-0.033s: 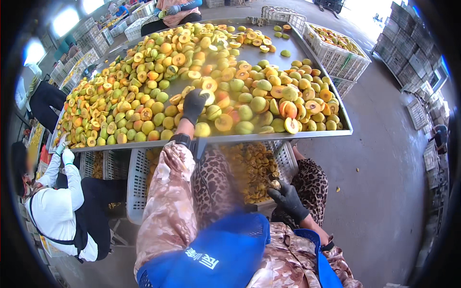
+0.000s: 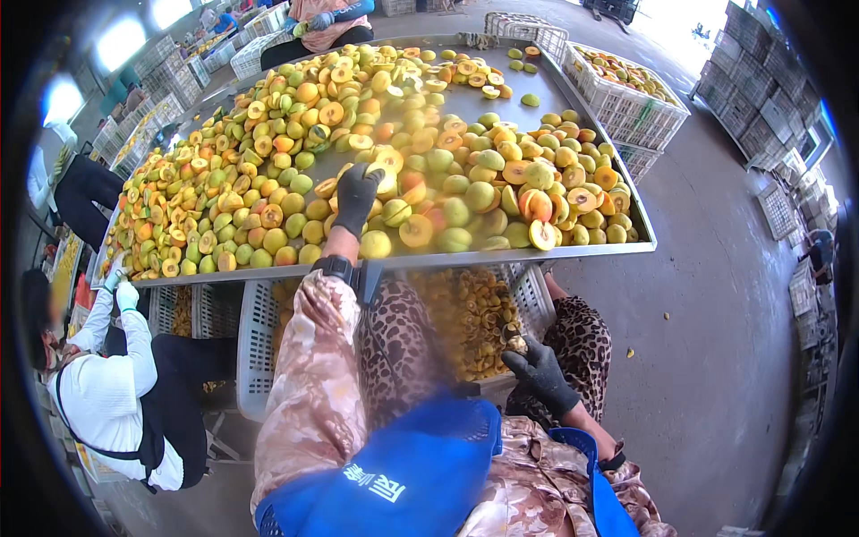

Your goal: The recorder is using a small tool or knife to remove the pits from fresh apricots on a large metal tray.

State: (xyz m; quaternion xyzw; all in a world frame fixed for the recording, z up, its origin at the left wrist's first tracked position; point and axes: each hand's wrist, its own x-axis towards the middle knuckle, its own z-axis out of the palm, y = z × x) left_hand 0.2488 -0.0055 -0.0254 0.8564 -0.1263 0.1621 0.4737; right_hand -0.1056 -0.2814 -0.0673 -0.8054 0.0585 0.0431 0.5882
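Barely any shift is seen in either hand since the earlier frame. Leftmost, fruit (image 2: 271, 215) is heaped on the metal tray (image 2: 550, 80), seemingly kept within reach. Across its rim the left hand (image 2: 358, 199) is stretched, fingers curled at a halved fruit (image 2: 388, 159); whether this is gripped cannot be told. Between the trouser legs (image 2: 582, 349), yellow pieces (image 2: 488, 327) are held in a crate (image 2: 534, 300), likely placed for closeness. At right, a small pale object (image 2: 516, 344) is pinched in the lowered right hand (image 2: 544, 376).
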